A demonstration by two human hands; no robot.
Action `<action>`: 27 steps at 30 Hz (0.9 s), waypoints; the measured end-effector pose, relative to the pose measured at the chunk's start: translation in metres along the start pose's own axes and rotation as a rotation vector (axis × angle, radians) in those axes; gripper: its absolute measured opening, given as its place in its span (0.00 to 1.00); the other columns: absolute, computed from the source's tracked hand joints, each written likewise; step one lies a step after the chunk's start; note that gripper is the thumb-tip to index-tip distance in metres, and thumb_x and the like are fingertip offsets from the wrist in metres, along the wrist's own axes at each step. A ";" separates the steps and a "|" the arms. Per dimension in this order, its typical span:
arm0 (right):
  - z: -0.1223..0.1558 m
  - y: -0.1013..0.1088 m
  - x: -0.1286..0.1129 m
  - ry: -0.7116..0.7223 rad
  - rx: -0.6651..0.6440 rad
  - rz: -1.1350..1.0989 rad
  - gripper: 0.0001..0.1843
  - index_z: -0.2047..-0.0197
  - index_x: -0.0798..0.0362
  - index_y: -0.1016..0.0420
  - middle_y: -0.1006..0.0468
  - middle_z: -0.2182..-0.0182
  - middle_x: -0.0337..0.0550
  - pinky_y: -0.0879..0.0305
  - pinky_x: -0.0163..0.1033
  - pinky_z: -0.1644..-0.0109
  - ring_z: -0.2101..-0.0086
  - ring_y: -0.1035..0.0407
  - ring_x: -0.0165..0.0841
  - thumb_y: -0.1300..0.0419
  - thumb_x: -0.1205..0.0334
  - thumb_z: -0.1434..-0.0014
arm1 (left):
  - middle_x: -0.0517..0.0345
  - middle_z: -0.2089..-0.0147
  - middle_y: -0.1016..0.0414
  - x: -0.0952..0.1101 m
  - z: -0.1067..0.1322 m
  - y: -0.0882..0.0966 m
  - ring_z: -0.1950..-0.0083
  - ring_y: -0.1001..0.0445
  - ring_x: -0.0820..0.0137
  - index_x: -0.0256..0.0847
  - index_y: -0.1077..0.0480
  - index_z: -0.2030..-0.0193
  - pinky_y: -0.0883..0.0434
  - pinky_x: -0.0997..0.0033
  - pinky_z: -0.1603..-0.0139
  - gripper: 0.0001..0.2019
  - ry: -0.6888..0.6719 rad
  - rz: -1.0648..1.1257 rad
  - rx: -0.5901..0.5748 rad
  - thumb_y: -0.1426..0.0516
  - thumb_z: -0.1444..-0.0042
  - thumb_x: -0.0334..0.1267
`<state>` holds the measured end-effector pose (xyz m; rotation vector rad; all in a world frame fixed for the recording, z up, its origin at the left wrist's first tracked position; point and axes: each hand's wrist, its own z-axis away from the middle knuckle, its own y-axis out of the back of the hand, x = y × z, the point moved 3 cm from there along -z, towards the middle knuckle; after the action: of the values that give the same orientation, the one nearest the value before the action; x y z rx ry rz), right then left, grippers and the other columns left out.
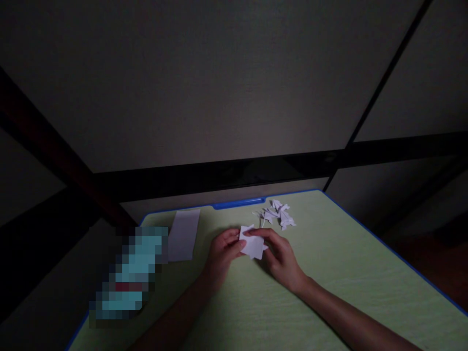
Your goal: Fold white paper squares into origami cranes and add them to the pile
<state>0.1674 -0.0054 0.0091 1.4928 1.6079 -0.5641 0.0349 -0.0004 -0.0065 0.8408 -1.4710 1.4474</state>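
1. Your left hand (pixel 221 249) pinches the small folded white paper (pixel 255 246) at left, thumb on top.
2. Your right hand (pixel 284 257) pinches its right side.
3. Paper between both, above pale-green blue-edged bench (pixel 351 282).

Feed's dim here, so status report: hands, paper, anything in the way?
Left hand and right hand both pinching the small white paper. Folded paper pieces just beyond, not between the hands. Flat sheet off to the left.
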 end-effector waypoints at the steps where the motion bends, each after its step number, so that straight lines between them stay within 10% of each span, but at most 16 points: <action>1: 0.000 0.000 0.000 -0.010 -0.004 -0.013 0.28 0.57 0.51 0.33 0.27 0.60 0.42 0.39 0.36 0.56 0.59 0.34 0.31 0.56 0.81 0.59 | 0.52 0.69 0.24 0.000 0.000 0.001 0.68 0.27 0.67 0.34 0.31 0.66 0.31 0.71 0.67 0.13 -0.009 -0.011 0.025 0.39 0.62 0.34; 12: -0.005 0.004 0.002 -0.261 0.162 -0.390 0.16 0.58 0.49 0.35 0.30 0.58 0.42 0.36 0.33 0.67 0.68 0.33 0.29 0.44 0.70 0.53 | 0.57 0.77 0.25 0.007 0.003 0.000 0.76 0.29 0.72 0.33 0.31 0.72 0.33 0.76 0.76 0.10 -0.059 -0.189 0.163 0.39 0.64 0.33; 19: -0.010 -0.002 0.016 -0.479 0.066 -0.385 0.09 0.73 0.55 0.32 0.33 0.84 0.32 0.46 0.29 0.79 0.83 0.41 0.23 0.37 0.62 0.59 | 0.60 0.80 0.28 0.000 0.001 -0.003 0.79 0.31 0.73 0.34 0.32 0.74 0.36 0.78 0.79 0.09 -0.047 -0.208 0.084 0.39 0.66 0.32; 27: -0.009 -0.001 0.019 -0.520 0.153 -0.368 0.11 0.78 0.56 0.33 0.34 0.86 0.32 0.46 0.29 0.80 0.84 0.42 0.23 0.35 0.62 0.64 | 0.60 0.80 0.29 -0.002 -0.001 -0.001 0.79 0.32 0.74 0.34 0.32 0.74 0.37 0.79 0.79 0.07 -0.077 -0.247 0.102 0.41 0.63 0.32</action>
<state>0.1656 0.0128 -0.0019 1.0325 1.4419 -1.1976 0.0371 -0.0003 -0.0080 1.1112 -1.3058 1.3245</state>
